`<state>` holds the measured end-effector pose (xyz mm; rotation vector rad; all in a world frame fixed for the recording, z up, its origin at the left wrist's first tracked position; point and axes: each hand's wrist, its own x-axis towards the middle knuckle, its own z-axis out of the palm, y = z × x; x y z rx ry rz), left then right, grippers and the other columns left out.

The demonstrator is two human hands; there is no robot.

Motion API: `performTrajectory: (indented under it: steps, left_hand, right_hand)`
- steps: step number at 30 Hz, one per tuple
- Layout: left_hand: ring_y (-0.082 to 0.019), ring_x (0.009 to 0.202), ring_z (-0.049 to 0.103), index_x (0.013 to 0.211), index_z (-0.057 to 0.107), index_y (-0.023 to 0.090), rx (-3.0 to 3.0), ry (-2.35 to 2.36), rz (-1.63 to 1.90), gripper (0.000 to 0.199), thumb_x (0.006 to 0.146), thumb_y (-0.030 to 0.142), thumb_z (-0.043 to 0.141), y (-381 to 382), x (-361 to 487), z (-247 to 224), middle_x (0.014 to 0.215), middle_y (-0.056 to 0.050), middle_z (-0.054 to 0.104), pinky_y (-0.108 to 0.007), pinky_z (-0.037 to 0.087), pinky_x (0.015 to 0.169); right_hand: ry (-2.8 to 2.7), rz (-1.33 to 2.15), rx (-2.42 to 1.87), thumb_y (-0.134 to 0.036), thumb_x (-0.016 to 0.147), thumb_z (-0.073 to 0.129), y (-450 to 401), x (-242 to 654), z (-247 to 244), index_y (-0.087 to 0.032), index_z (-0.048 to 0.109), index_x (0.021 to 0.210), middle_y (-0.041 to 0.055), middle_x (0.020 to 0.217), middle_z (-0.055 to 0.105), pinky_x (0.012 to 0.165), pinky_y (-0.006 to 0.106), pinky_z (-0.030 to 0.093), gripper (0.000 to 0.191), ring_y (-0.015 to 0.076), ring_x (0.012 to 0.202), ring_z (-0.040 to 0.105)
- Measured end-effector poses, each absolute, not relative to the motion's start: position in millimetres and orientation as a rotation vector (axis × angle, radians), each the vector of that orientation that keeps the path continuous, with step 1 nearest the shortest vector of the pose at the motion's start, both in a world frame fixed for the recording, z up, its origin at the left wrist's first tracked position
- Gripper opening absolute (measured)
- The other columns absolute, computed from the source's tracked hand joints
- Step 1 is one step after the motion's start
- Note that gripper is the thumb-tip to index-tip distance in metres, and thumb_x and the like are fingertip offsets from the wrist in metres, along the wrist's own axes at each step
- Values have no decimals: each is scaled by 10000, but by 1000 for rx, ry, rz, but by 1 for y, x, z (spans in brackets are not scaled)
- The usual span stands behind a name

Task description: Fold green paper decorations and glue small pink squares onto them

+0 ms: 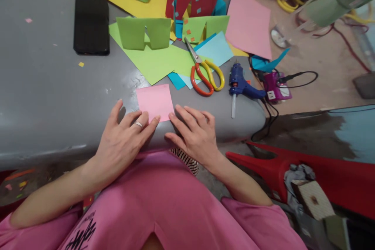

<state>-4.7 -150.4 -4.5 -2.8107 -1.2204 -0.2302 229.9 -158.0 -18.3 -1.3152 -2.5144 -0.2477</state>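
A small pink paper square (155,101) lies flat near the front edge of the grey table. My left hand (125,133), with a ring on one finger, rests at the paper's lower left, its thumb and fingertips on the lower edge. At the lower right corner is my right hand (195,131), fingers spread, one fingertip touching the paper. Neither hand grips anything. Scissors (205,71) with one red and one yellow handle lie beyond the square, blades over coloured sheets. To their right a blue hot glue gun (243,84) has a glue stick pointing toward me.
Folded green paper pieces (131,33) and a red folded piece (190,2) stand at the back. A black phone (91,25) lies left. A larger pink sheet (249,23) is at the back right, near a purple power adapter (277,86) with cords. A red chair (331,172) stands right.
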Motion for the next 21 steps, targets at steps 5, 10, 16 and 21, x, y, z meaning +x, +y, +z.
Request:
performTrajectory:
  steps: [5,10,16,21]
  left_hand:
    - [-338,1238,602,1419,501,98,-2823,-1223,-266,475,952,74,417,-162,-20,-7,1400,-174,614,-647,264,1168]
    - [-366,1333,533,1500,427,135,-2823,-1393,-160,553,952,65,404,-177,-31,-2,1511,-171,511,-658,206,1187]
    - [-331,1299,577,1354,581,186,-2663,-1715,-273,417,972,115,430,-175,-48,3,1476,-123,561,-602,213,1212]
    - [-279,1038,680,1156,669,187,-2503,-1784,-494,238,979,272,534,-168,-47,-3,1232,-95,713,-438,487,962]
  right_hand:
    - [-2502,-267,-1335,-545,956,571,-160,237,-21,-184,660,1245,108,1308,696,1003,431,339,471,263,1187,579]
    - [-2512,-274,-1338,-538,971,543,-161,235,-22,-165,647,1275,116,1325,684,1037,432,327,492,266,1221,566]
    - [-2492,-225,-1317,-527,978,538,-162,234,-26,-154,639,1276,114,1299,699,1066,446,318,488,259,1193,589]
    - [-2368,-162,-1242,-475,967,588,-156,234,-31,-120,663,1187,124,1202,735,984,401,385,424,238,1093,619]
